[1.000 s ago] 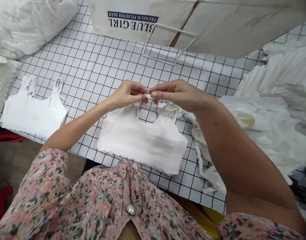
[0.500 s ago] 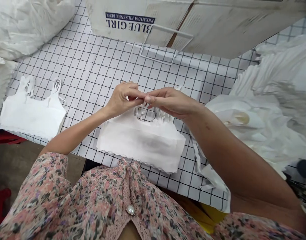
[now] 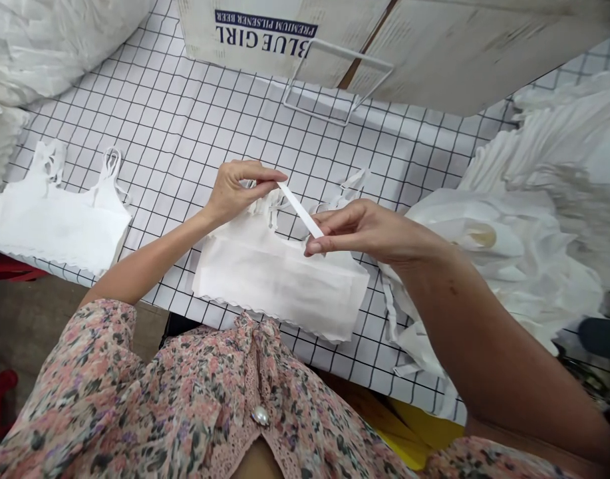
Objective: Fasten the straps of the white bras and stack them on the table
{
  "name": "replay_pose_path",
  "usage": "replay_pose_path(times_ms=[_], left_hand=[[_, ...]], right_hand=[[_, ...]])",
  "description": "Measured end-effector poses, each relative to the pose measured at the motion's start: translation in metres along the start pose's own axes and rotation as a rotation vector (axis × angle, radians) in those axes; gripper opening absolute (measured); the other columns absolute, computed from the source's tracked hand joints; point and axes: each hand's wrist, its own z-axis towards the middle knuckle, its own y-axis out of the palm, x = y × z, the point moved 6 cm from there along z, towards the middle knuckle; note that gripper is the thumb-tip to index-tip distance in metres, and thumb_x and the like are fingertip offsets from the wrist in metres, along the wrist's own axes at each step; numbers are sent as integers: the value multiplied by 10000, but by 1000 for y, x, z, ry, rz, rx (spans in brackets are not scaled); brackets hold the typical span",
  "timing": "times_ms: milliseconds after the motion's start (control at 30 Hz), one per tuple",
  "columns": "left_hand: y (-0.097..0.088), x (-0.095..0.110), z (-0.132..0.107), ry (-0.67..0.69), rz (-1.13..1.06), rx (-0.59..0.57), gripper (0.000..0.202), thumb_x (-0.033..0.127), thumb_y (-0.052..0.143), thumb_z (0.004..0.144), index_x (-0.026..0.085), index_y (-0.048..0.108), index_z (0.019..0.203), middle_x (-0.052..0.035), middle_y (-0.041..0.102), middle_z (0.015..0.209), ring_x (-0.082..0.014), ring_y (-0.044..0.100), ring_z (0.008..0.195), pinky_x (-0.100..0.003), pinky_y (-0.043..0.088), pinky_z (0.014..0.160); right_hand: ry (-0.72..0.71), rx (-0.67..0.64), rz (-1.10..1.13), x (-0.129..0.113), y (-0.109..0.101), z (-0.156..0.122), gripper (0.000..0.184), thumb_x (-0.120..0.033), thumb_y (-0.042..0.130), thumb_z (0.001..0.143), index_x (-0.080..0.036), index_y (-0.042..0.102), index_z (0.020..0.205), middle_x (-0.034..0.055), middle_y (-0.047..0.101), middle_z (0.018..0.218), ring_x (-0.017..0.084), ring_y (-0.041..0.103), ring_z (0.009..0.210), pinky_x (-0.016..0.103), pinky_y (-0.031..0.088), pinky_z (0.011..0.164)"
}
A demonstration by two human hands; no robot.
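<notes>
A white crop top (image 3: 279, 283) with a scalloped hem lies flat on the gridded table (image 3: 195, 126) in front of me. My left hand (image 3: 237, 189) pinches one end of a narrow white strap (image 3: 301, 210) above the top's neckline. My right hand (image 3: 369, 229) pinches the strap's other end, lower and to the right, so the strap runs taut and slanted between the two hands. Both hands are closed on it.
A second white top (image 3: 60, 219) lies at the table's left edge. A cardboard box (image 3: 334, 33) printed "BLUE GIRL" and a white wire frame (image 3: 334, 83) stand at the back. Heaps of white fabric (image 3: 534, 226) fill the right side, more white bundles (image 3: 45, 40) the far left.
The hands were pinched together over the neckline. The right hand has since drawn down and to the right, stretching the strap out between them.
</notes>
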Motion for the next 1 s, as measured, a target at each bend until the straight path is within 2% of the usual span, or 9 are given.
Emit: replay_pose_path(times_ms=[100, 200, 367, 467, 600, 700, 800, 900, 1000], left_hand=[[2, -5, 1, -80, -48, 5, 169, 192, 769, 943, 275, 906, 997, -2, 833, 861, -147, 751, 766, -339, 600, 795], [1, -11, 5, -130, -28, -1, 173, 175, 759, 937, 247, 901, 1004, -12, 834, 853, -156, 763, 802, -335, 603, 824], [-16, -2, 5, -180, 93, 28, 234, 211, 780, 936, 237, 867, 1151, -31, 854, 986, -174, 773, 949, -333, 604, 883], [-16, 15, -15, -263, 8, 2, 204, 359, 755, 1006, 193, 860, 1062, -62, 847, 976, -158, 770, 884, -307, 615, 806], [12, 29, -56, -469, -253, -115, 371, 525, 855, 924, 159, 851, 984, -75, 840, 887, -131, 751, 746, -276, 634, 705], [24, 29, -74, -567, -334, -19, 406, 541, 931, 845, 174, 850, 998, -78, 851, 917, -129, 760, 733, -286, 666, 707], [25, 30, -78, -563, -305, 22, 366, 542, 870, 907, 180, 838, 940, -74, 840, 890, -122, 749, 712, -279, 665, 690], [21, 40, -77, -446, -156, -58, 298, 468, 768, 999, 183, 817, 929, -61, 815, 856, -116, 729, 720, -263, 626, 680], [18, 53, -75, -246, 73, -158, 355, 442, 668, 1078, 201, 756, 832, -28, 756, 765, -113, 662, 681, -277, 557, 667]], right_hand=[[64, -60, 90, 4, 8, -3, 330, -635, 931, 814, -307, 911, 822, 52, 752, 748, 165, 640, 727, 341, 522, 672], [133, 15, 225, 10, 11, 0, 373, -636, 961, 784, -282, 918, 895, 64, 766, 780, 168, 673, 733, 346, 577, 678], [129, 203, 442, 17, 13, 14, 529, -637, 1057, 625, -189, 777, 648, 27, 607, 608, 168, 666, 692, 340, 649, 634], [90, 267, 503, 15, 15, 21, 536, -608, 1079, 598, -176, 772, 675, 30, 635, 632, 147, 640, 643, 340, 652, 613], [18, 345, 526, 9, 18, 28, 482, -547, 1073, 638, -179, 775, 733, 15, 656, 654, 115, 578, 570, 374, 656, 646], [-7, 380, 452, 7, 20, 27, 474, -580, 1029, 697, -200, 748, 733, 35, 689, 704, 156, 641, 612, 401, 639, 675], [-40, 460, 195, 5, 17, 19, 446, -633, 941, 807, -234, 745, 771, 58, 713, 750, 208, 680, 687, 449, 630, 732], [-298, 638, -208, -10, 11, 4, 315, -540, 925, 864, -278, 810, 996, 91, 807, 997, 291, 746, 954, 543, 619, 954], [-533, 489, -430, -20, 28, 2, 263, -433, 828, 969, -331, 816, 1211, 72, 826, 1212, 340, 715, 1259, 613, 536, 1140]])
